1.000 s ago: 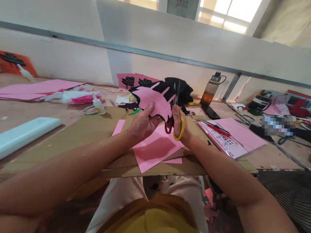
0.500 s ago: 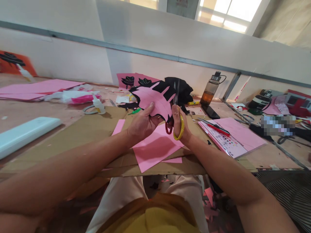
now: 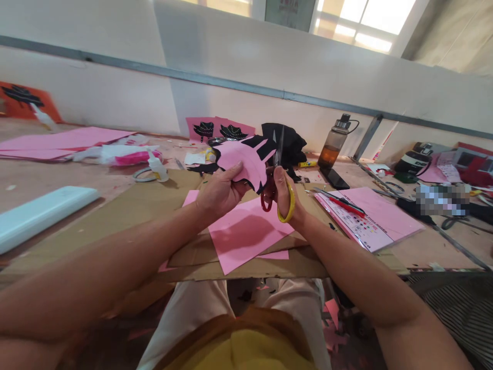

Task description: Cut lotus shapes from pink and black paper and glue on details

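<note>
My left hand (image 3: 225, 187) grips a pink cutout (image 3: 241, 162) backed with black fabric, thumb on its pink face. Narrow pink strips stick up from its upper right side. My right hand (image 3: 285, 192) is closed on a pair of scissors (image 3: 291, 205) with one yellow and one red handle loop. The blades point upward, slightly parted, just right of the cutout. Below both hands a pink sheet (image 3: 246, 236) lies on brown cardboard (image 3: 131, 221).
Behind the hands lies bunched black fabric (image 3: 287, 141), with a drink bottle (image 3: 334, 141) and a phone (image 3: 334, 178) to its right. A red-handled tool (image 3: 346, 204) rests on a pink folder (image 3: 385, 216). At left are a pale blue box (image 3: 46, 216) and a glue bottle (image 3: 157, 167).
The cutout has turned and tilted slightly in my left hand, showing less black along its left edge. My left hand has shifted a little left. The scissor blades look a bit more apart.
</note>
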A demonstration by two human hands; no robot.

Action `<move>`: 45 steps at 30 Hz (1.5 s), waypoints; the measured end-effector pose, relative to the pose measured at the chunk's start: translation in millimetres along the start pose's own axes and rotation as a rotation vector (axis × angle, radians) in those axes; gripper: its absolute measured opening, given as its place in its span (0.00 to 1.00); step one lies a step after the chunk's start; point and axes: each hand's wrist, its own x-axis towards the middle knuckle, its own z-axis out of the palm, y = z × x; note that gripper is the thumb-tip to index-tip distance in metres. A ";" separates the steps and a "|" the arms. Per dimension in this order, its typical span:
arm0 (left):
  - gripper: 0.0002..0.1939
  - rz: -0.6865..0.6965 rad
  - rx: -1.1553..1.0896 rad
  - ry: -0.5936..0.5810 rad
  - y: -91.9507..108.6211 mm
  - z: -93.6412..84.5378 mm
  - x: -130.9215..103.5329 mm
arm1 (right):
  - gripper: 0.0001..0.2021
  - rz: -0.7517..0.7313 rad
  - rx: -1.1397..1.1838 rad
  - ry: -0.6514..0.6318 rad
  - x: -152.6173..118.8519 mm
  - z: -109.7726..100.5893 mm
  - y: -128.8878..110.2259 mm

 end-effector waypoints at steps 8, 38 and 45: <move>0.13 0.022 0.027 0.062 9.1 5.1 1.4 | 0.36 0.030 0.072 -0.036 2.5 -2.4 1.7; 0.14 -0.012 0.050 0.023 -1.0 2.8 -3.2 | 0.37 0.060 0.000 0.023 -4.3 4.1 -3.5; 0.19 -0.005 0.080 -0.015 -3.1 1.6 -3.9 | 0.36 0.062 0.010 0.050 -3.8 3.9 -1.8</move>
